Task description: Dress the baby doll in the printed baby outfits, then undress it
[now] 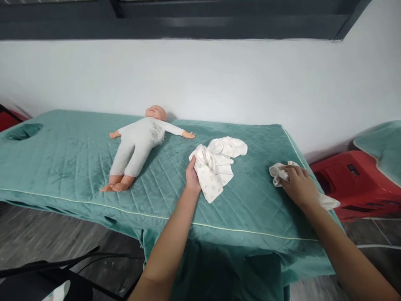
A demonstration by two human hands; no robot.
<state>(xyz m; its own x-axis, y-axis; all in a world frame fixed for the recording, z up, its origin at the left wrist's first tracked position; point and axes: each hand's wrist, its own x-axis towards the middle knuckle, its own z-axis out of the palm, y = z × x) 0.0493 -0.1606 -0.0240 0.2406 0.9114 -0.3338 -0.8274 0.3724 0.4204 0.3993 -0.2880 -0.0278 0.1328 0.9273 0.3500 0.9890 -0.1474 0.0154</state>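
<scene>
My left hand (pixel 193 176) is closed on the near left edge of a white printed baby garment (pixel 216 161), which lies crumpled on the green quilted bed cover (pixel 250 196). Its exact cut cannot be made out in the folds. Over at the right end of the bed, my right hand (pixel 299 184) grips a bunched white cloth (pixel 277 173), part of which trails out past the wrist. Left of both hands a baby doll (pixel 140 136) lies on its back, arms spread, with a white cloth body and bare plastic head, hands and feet.
A white wall (pixel 219 79) runs behind the bed, under a dark frame (pixel 188 25). Red plastic stools (pixel 354 179) stand past the right end, with green fabric over them. The bed has a face hole (pixel 25 131) at far left. Black straps (pixel 62 263) show at lower left.
</scene>
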